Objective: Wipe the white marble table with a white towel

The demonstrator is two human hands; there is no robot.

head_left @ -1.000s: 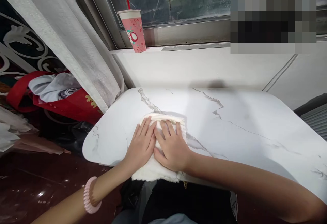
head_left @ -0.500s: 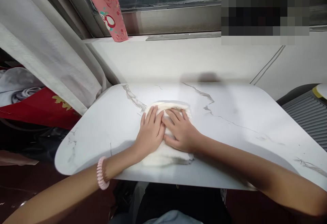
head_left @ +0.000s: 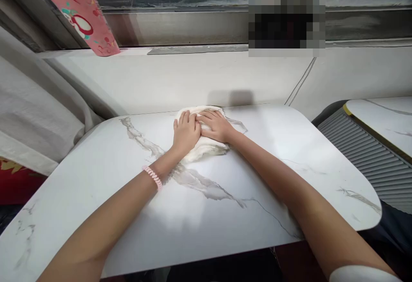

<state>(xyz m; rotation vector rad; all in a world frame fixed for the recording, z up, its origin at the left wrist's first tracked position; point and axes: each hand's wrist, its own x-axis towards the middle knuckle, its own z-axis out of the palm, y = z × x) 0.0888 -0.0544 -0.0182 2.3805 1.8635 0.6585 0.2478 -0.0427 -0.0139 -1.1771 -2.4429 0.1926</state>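
A folded white towel (head_left: 207, 150) lies on the white marble-patterned table (head_left: 141, 230), near its far edge by the wall. My left hand (head_left: 187, 132) presses flat on the towel's left part, its fingers pointing away from me. From the right, my right hand (head_left: 215, 126) lies across the upper part of the towel with fingers spread. The two hands touch or nearly touch at the towel's middle. Neither hand wraps round the cloth. A pink coiled band (head_left: 152, 177) circles my left wrist.
A pink patterned paper cup (head_left: 88, 22) stands on the window sill at the upper left. A grey-white curtain (head_left: 35, 101) hangs at the left. Beyond the table's right end are a grey ribbed surface (head_left: 363, 153) and another marble-patterned table (head_left: 386, 114).
Both hands have pushed the towel away from me, towards the wall, and they still lie flat on it. The view has turned to the right.
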